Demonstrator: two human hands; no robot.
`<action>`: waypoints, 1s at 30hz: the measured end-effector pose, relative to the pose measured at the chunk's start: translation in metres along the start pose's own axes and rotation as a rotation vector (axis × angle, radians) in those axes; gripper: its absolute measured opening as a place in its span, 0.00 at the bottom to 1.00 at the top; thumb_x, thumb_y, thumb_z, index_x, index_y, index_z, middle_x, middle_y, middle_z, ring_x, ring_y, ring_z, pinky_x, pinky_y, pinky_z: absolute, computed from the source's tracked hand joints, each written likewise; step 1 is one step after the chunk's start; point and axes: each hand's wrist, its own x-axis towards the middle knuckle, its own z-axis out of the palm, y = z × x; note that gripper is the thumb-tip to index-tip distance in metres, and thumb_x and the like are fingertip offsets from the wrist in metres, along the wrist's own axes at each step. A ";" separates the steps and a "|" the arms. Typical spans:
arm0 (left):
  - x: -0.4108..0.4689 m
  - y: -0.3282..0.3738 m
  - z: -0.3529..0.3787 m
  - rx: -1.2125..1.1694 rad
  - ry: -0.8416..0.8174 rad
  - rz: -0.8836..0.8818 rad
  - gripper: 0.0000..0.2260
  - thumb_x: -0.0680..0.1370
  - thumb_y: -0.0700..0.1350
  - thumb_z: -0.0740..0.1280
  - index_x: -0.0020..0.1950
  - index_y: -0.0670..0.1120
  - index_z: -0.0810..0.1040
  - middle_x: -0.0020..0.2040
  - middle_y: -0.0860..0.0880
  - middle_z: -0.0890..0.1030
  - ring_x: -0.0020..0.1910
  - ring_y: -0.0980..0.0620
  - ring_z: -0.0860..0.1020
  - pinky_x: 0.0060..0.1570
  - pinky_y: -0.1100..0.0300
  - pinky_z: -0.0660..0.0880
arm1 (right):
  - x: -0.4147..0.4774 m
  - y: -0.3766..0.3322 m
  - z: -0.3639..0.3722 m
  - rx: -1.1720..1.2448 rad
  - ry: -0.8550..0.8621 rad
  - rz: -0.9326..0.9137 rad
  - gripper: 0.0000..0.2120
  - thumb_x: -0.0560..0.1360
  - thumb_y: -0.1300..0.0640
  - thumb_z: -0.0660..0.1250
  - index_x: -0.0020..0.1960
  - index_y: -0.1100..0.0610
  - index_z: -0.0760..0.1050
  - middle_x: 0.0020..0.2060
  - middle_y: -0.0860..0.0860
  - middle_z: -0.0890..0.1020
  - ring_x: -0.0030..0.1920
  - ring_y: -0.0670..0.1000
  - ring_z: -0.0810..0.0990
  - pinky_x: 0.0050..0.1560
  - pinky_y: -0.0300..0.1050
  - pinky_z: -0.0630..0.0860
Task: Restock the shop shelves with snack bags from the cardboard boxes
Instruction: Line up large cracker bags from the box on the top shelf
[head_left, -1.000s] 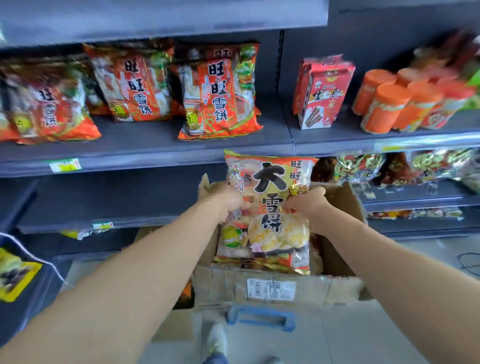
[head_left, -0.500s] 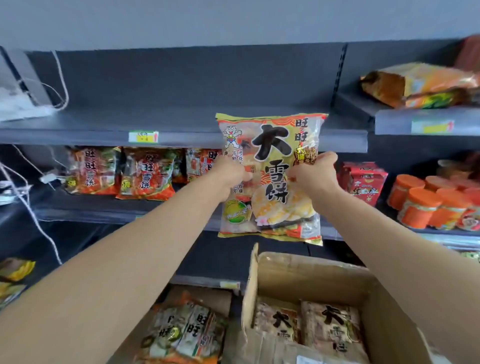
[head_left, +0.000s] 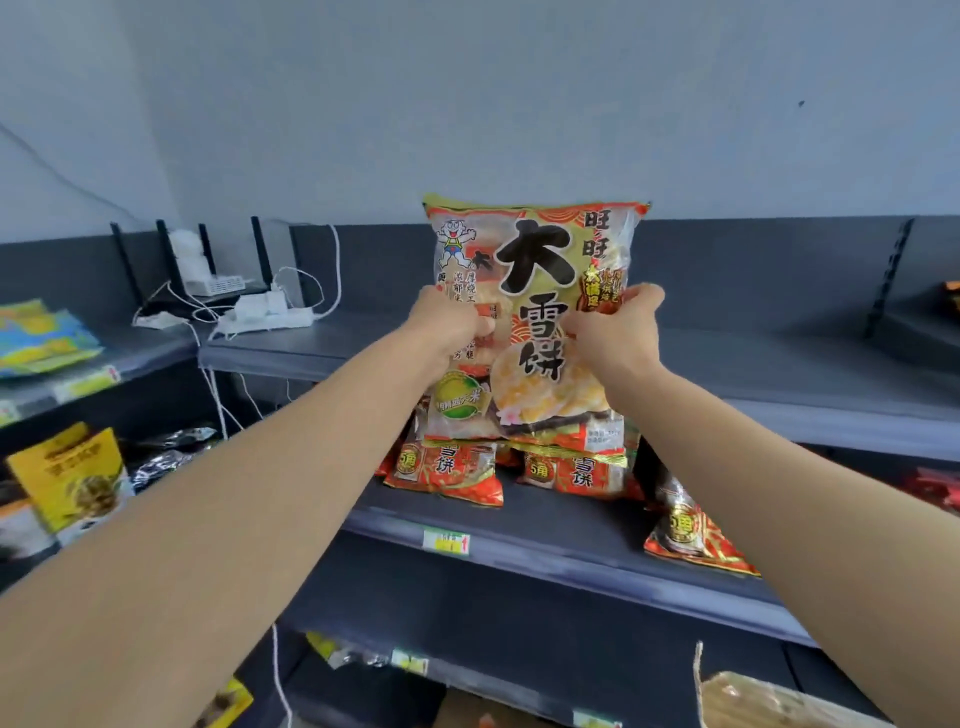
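Your left hand (head_left: 457, 327) grips the left side of the big snack bag (head_left: 535, 260), fingers curled into its front. Your right hand (head_left: 618, 332) pinches the right edge the same way, thumb and fingers bunching the wrapper. You hold the bag upright between both hands, in front of the top shelf (head_left: 779, 374), with its upper edge above the shelf's back panel. Whether its bottom touches the shelf edge cannot be told.

Its lower edge overlaps small red bags (head_left: 447, 473) standing on the middle shelf (head_left: 519, 525), which carries a price label (head_left: 445, 543). A router (head_left: 218, 275) and a power strip (head_left: 270, 317) sit at the top shelf's left end. One corner of a cardboard box (head_left: 753, 701) shows at lower right.
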 end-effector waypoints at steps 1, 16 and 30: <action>0.008 0.000 -0.008 0.000 0.015 0.008 0.23 0.69 0.38 0.74 0.62 0.43 0.72 0.55 0.45 0.80 0.53 0.45 0.79 0.50 0.51 0.77 | 0.004 -0.001 0.011 0.008 -0.010 -0.006 0.23 0.70 0.59 0.70 0.55 0.52 0.57 0.55 0.56 0.74 0.51 0.55 0.79 0.52 0.55 0.80; 0.117 0.000 -0.088 -0.018 0.205 0.129 0.19 0.71 0.30 0.69 0.59 0.43 0.70 0.55 0.44 0.79 0.55 0.45 0.78 0.51 0.49 0.78 | 0.085 -0.027 0.136 0.047 -0.191 -0.198 0.21 0.73 0.58 0.69 0.57 0.52 0.58 0.51 0.52 0.77 0.46 0.51 0.78 0.46 0.47 0.76; 0.301 -0.030 -0.142 -0.089 0.004 0.140 0.24 0.76 0.32 0.67 0.69 0.48 0.66 0.60 0.46 0.77 0.58 0.46 0.77 0.49 0.50 0.77 | 0.188 -0.010 0.287 -0.067 -0.075 -0.126 0.22 0.70 0.55 0.68 0.54 0.48 0.56 0.53 0.53 0.77 0.57 0.59 0.76 0.57 0.61 0.75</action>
